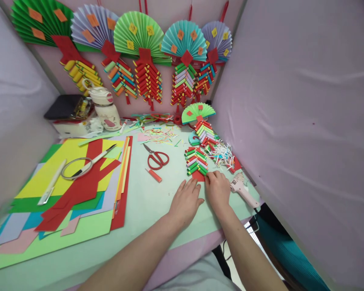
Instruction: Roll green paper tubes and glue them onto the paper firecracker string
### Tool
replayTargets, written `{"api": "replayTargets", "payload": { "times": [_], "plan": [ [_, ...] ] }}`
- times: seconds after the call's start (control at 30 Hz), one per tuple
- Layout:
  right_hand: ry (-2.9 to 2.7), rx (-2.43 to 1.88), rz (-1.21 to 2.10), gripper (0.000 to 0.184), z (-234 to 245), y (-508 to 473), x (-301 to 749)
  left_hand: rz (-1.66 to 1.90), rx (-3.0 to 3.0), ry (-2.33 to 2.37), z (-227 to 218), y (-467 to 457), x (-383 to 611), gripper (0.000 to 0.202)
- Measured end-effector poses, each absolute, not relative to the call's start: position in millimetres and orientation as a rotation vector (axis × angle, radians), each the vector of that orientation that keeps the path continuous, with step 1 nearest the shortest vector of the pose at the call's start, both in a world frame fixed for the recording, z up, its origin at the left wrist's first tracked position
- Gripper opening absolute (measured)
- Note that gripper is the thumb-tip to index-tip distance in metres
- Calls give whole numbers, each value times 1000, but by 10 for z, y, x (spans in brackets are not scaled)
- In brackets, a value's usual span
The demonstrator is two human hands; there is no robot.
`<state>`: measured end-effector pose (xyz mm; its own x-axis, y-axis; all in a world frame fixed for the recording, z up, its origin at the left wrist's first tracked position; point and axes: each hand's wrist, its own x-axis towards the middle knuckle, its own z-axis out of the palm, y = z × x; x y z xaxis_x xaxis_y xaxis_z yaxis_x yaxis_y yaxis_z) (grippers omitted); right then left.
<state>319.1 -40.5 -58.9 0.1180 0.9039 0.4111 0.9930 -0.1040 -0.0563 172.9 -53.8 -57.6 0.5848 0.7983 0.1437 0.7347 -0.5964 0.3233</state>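
Note:
A paper firecracker string (196, 159) lies on the table in front of me, its green, red, lilac and white paper rolls set in slanted rows on a red paper strip (198, 177). My left hand (185, 203) rests flat, fingers stretched, with its fingertips by the strip's lower left edge. At the lower right end, my right hand (217, 190) has its fingers bent and pressed together on the strip's corner, beside the last rolls. These fingers hide that corner. To the right of my right hand lies a pink hot glue gun (242, 191).
Red-handled scissors (158, 158) and a small red-orange tube (154, 175) lie left of my hands. Coloured paper sheets (79, 226) hold a white cutter (52, 182), a pen-like knife (103, 153) and a tape ring. Behind are paper scraps, a bottle (106, 109) and hanging fans (139, 32).

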Motion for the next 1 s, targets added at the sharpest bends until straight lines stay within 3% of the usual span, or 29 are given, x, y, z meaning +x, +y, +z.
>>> {"api": "replayTargets", "payload": {
  "times": [0.37, 1.0],
  "plan": [
    [-1890, -1807, -292, 25, -557, -371, 3312, 392, 2566, 1282, -558, -548, 1730, 45],
    [-1918, -1678, -141, 29, -633, -274, 3338, 397, 2560, 1286, -566, -546, 1727, 42]
  ]
}}
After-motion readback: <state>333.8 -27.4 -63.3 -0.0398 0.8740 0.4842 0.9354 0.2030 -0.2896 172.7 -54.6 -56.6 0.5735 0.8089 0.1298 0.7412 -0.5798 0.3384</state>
